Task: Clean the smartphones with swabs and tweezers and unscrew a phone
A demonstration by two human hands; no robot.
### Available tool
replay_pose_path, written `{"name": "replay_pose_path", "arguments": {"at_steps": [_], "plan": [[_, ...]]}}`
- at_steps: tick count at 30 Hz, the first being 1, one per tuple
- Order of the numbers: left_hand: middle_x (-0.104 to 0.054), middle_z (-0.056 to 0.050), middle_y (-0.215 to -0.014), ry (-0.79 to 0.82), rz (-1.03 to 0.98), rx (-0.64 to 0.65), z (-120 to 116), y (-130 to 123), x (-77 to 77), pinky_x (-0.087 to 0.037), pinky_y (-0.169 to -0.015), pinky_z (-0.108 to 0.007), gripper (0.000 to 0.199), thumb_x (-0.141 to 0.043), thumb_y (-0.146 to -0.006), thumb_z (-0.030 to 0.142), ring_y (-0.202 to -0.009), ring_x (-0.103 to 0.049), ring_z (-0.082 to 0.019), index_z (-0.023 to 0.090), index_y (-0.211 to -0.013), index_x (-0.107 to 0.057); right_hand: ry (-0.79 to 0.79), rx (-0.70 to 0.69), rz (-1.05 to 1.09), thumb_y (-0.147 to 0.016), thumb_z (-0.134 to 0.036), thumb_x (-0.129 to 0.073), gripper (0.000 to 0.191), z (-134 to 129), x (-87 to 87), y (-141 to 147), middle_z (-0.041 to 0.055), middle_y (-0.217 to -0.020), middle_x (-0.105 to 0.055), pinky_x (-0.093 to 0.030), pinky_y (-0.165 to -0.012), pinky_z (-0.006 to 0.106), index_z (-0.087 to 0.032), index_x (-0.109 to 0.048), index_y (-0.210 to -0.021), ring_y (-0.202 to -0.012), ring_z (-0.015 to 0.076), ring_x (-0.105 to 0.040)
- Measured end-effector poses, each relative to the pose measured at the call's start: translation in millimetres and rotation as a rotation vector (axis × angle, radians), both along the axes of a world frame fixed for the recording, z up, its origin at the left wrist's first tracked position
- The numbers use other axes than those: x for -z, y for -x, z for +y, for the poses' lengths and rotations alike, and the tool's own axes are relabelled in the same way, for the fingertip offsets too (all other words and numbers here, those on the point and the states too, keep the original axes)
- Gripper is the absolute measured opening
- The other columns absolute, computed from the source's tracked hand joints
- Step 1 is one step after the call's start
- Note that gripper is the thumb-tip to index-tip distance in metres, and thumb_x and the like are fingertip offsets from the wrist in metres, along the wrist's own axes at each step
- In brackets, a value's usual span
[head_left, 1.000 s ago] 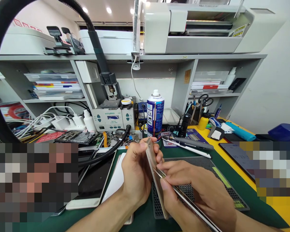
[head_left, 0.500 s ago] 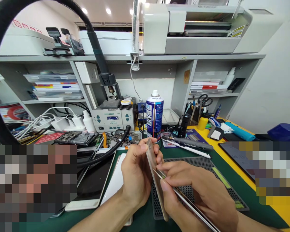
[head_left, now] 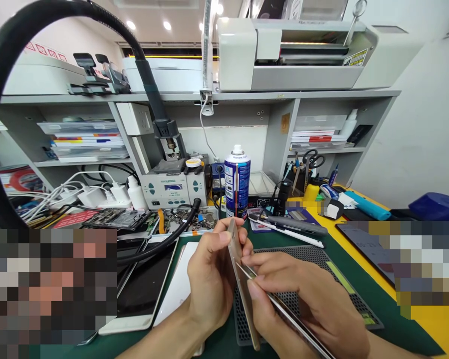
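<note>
My left hand [head_left: 211, 271] grips a thin gold phone [head_left: 247, 309] near its upper end, thumb on one side and fingers on the other. The phone stands almost edge-on to me, tilted, its lower end beside my right hand [head_left: 303, 294]. Between the right thumb and fingers are slim metal tweezers [head_left: 295, 319], their long shiny body running down towards the lower right. Their pointed tip meets or lies very close to the phone's gold side; contact is hard to make out. The phone's far face is hidden.
Under the hands is a dark perforated mat [head_left: 284, 289] on a green work surface. A blue spray can [head_left: 237, 184] stands behind them. Left lie several phones and a white panel [head_left: 175, 284]; a black hose [head_left: 160, 249] crosses there. A white pen-like tool [head_left: 292, 233] lies right.
The view has shifted slightly, so the shelf and printer sit lower in it. Both hands keep nearly the same hold on the phone and tweezers.
</note>
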State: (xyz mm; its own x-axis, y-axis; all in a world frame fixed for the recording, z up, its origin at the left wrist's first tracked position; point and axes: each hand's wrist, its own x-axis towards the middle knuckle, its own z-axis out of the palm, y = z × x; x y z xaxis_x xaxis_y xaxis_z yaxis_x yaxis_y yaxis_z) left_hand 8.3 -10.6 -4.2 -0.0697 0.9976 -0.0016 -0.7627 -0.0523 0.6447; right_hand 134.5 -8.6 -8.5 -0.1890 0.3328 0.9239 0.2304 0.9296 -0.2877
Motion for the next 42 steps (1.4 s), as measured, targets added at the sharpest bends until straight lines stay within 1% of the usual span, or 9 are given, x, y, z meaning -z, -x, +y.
{"name": "replay_pose_path", "arguments": {"at_steps": [5, 9, 14, 16, 26, 29, 35, 40, 42], "plan": [[-0.054, -0.005, -0.077, -0.005, 0.005, 0.002, 0.2, -0.6, -2.1, -0.045, -0.064, -0.027, 0.033, -0.064, -0.065, 0.035, -0.066, -0.049, -0.016, 0.013, -0.09, -0.066, -0.005, -0.023, -0.003, -0.072, 0.0, -0.067, 0.023, 1.2, -2.2, -1.1, 0.0051, -0.074, -0.075, -0.064, -0.077, 0.025, -0.019, -0.064, -0.084, -0.078, 0.0191, -0.076], [-0.054, -0.004, -0.076, -0.024, -0.009, 0.008, -1.1, -1.1, -2.9, -0.042, -0.061, -0.025, 0.031, -0.066, -0.065, 0.033, -0.064, -0.047, -0.014, 0.012, -0.089, -0.066, -0.014, -0.014, -0.004, -0.071, -0.001, -0.068, 0.023, 1.3, -0.8, 0.4, 0.0047, -0.074, -0.076, -0.063, -0.076, 0.024, -0.019, -0.065, -0.084, -0.076, 0.0186, -0.076], [-0.055, -0.004, -0.076, -0.037, -0.015, 0.023, -1.7, -1.0, -2.1, -0.042, -0.061, -0.025, 0.031, -0.066, -0.065, 0.033, -0.064, -0.047, -0.014, 0.013, -0.089, -0.066, -0.022, 0.034, 0.182, -0.073, -0.005, -0.065, 0.019, 3.6, 10.3, 8.7, 0.0026, -0.071, -0.074, -0.062, -0.071, 0.024, -0.021, -0.064, -0.081, -0.074, 0.0177, -0.076], [-0.054, -0.004, -0.076, -0.043, -0.018, 0.028, -1.3, -0.9, -2.1, -0.042, -0.061, -0.025, 0.03, -0.066, -0.066, 0.032, -0.063, -0.047, -0.014, 0.013, -0.089, -0.066, -0.042, 0.037, 0.206, -0.073, -0.005, -0.065, 0.018, 4.8, 14.2, 10.6, 0.0018, -0.071, -0.074, -0.062, -0.071, 0.023, -0.022, -0.063, -0.08, -0.073, 0.0174, -0.075], [-0.054, -0.003, -0.075, -0.048, -0.028, 0.026, -2.3, -1.3, -2.8, -0.041, -0.06, -0.025, 0.03, -0.066, -0.066, 0.032, -0.062, -0.047, -0.013, 0.013, -0.089, -0.066, -0.039, 0.026, 0.194, -0.072, -0.005, -0.065, 0.021, 4.6, 14.8, 10.1, 0.001, -0.069, -0.073, -0.063, -0.068, 0.026, -0.023, -0.062, -0.08, -0.071, 0.019, -0.075], [-0.054, -0.002, -0.074, -0.05, -0.031, 0.024, -1.4, -1.9, -3.4, -0.041, -0.06, -0.024, 0.029, -0.066, -0.066, 0.032, -0.062, -0.046, -0.012, 0.013, -0.088, -0.065, -0.06, 0.044, 0.182, -0.071, -0.006, -0.065, 0.02, 5.6, 14.7, 10.9, 0.0008, -0.069, -0.073, -0.063, -0.066, 0.025, -0.023, -0.062, -0.081, -0.07, 0.0187, -0.075], [-0.054, -0.003, -0.075, -0.03, -0.032, 0.019, 0.0, -1.0, -3.1, -0.04, -0.059, -0.024, 0.03, -0.064, -0.067, 0.033, -0.063, -0.047, -0.013, 0.012, -0.088, -0.064, -0.037, 0.076, 0.198, -0.072, -0.007, -0.064, 0.018, 2.8, 13.8, 11.8, 0.0003, -0.066, -0.073, -0.062, -0.064, 0.025, -0.024, -0.061, -0.076, -0.068, 0.0186, -0.075], [-0.052, -0.003, -0.074, -0.025, -0.051, 0.017, 0.7, 0.1, -2.5, -0.039, -0.058, -0.024, 0.027, -0.061, -0.069, 0.032, -0.062, -0.046, -0.013, 0.013, -0.088, -0.063, -0.008, 0.091, 0.056, -0.069, -0.003, -0.065, 0.022, -1.2, 4.1, 6.0, 0.0012, -0.068, -0.074, -0.062, -0.067, 0.024, -0.023, -0.062, -0.075, -0.068, 0.018, -0.075], [-0.052, -0.003, -0.075, -0.015, -0.039, 0.007, 0.9, 0.1, -2.8, -0.04, -0.058, -0.024, 0.028, -0.06, -0.07, 0.033, -0.063, -0.046, -0.013, 0.013, -0.089, -0.063, 0.005, 0.072, 0.028, -0.068, -0.002, -0.065, 0.022, -1.1, 2.3, 4.3, 0.0016, -0.067, -0.074, -0.062, -0.069, 0.024, -0.023, -0.061, -0.073, -0.07, 0.0183, -0.076]]}}
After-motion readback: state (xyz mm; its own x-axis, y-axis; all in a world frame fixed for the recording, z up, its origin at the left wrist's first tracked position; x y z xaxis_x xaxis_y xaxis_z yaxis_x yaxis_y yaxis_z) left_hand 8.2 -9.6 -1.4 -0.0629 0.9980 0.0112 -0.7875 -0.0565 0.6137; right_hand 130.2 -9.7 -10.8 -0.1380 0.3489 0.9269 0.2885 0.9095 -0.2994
